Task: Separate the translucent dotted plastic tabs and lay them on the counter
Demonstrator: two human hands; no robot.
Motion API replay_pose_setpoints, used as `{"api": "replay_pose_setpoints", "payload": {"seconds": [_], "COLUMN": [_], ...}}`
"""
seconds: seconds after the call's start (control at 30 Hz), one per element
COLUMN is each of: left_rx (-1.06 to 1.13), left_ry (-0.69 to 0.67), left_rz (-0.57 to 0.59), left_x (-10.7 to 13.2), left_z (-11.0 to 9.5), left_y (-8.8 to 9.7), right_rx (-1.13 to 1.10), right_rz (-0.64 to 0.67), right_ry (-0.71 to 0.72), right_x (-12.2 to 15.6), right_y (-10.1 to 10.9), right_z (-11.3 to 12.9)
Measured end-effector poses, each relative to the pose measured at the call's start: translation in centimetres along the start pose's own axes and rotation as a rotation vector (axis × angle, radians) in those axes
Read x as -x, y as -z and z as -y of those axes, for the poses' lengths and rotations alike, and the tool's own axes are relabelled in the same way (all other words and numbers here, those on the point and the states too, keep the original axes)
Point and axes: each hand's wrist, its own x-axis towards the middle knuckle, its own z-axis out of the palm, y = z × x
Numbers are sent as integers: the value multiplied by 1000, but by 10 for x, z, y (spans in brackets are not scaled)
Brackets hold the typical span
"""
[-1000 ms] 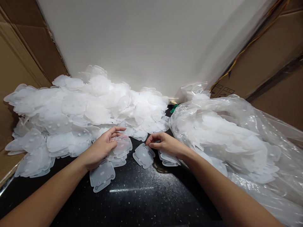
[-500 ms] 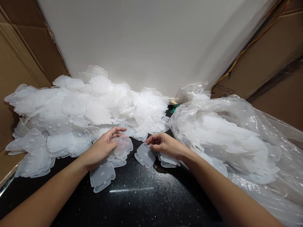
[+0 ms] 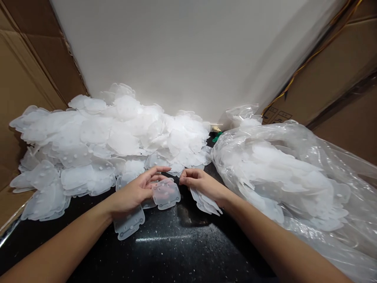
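My left hand (image 3: 134, 194) holds a thin translucent plastic sheet (image 3: 166, 193) with rounded corners and small raised dots. Its thumb is at the near edge and the fingers show through from behind. Below that hand, another such sheet (image 3: 129, 226) lies on the black tabletop, partly covered. My right hand (image 3: 202, 184) is closed, thumb and fingertips pinched together close to the left hand's sheet. Beneath its palm, a small fanned stack of sheets (image 3: 205, 203) is gripped at a tilt. The hand hides how the fingers hold it.
A large heap of the same sheets (image 3: 118, 129) runs along the white wall (image 3: 188, 51). On the right lies a clear plastic bag (image 3: 309, 141) full of sheets, with a smaller bag (image 3: 243, 112) behind it. Cardboard (image 3: 29, 59) stands at both sides of the black tabletop (image 3: 165, 255).
My left hand has moved right with a sheet, toward the right hand. The single sheet at my right fingertips no longer shows there, and the stack under that palm has lifted and tilted.
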Motion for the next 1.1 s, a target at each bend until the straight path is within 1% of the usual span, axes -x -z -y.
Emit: {"api": "replay_pose_setpoints", "payload": {"seconds": [0.1, 0.2, 0.3, 0.47, 0.6, 0.67, 0.73, 0.83, 0.9, 0.97, 1.03, 1.1], "left_rx": [-54, -99, -123, -124, -267, -335, -418, -687, -882, -988, -1020, -1028], "left_ry": [-10, -23, -19, -10, -25, -62, -122, -165, -143, -84, -32, -19], "left_rz": [40, 64, 72, 71, 32, -6, -93, -280, -334, -304, -245, -199], "left_x": [0, 0, 0, 1, 2, 2, 1, 1, 2, 4, 6, 7], "left_z": [1, 1, 0, 1, 1, 0, -1, -4, -4, -3, -1, 1], "left_y": [-1, -1, -2, -4, -1, 4, 10, 19, 25, 29, 32, 34], "right_rx": [-26, -20, 2, -22, -22, -24, -9, 40, 66, 83, 95, 102], "right_rz": [94, 142, 162, 169, 156, 141, 114, 77, 66, 65, 68, 75], "right_ry": [-56, -86, -124, -115, -128, -150, -174, -189, -191, -194, -191, -179], "right_x": [0, 1, 3, 3, 2, 2, 2, 1, 0, 0, 0, 0], "right_y": [-2, -2, -2, -2, -2, -1, 1, 5, 8, 10, 12, 12], "right_z": [-2, -3, -3, -2, -2, -1, 0, 0, 0, 0, 0, 0]}}
